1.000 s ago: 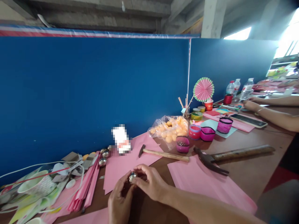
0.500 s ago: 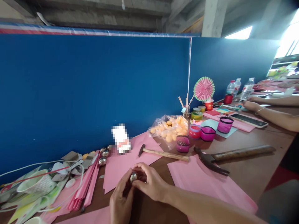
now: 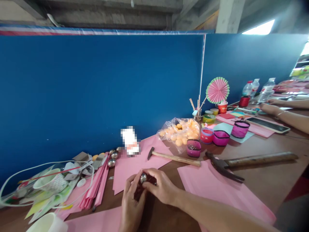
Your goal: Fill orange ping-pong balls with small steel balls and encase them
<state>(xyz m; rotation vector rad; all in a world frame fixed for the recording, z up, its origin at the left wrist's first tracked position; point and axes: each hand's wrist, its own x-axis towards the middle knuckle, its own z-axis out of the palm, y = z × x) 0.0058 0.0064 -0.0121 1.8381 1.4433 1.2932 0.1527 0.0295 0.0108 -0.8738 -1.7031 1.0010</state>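
Note:
Between my two hands, low in the middle of the view, is a small shiny silver ball [image 3: 143, 178]. My left hand [image 3: 132, 199] curls round its left side, and my right hand [image 3: 161, 186] holds it from the right with thumb and fingers. Something dark and shiny shows under the right fingers, too hidden to name. Several similar silver balls [image 3: 112, 162] lie beyond my left hand, beside pink paper [image 3: 130, 170]. A small wooden-handled hammer [image 3: 175, 158] lies just past my right hand.
A large claw hammer [image 3: 260, 158] rests at right, partly on pink sheets [image 3: 224, 196]. Behind are a bag of orange balls [image 3: 180, 132], magenta containers [image 3: 220, 138] and a phone [image 3: 267, 125]. Clutter with a white cup [image 3: 49, 224] fills the left. Another person's forearm [image 3: 294, 119] reaches in at right.
The view has shifted left, so most things appear farther right. Both hands still hold the silver ball, in nearly the same pose.

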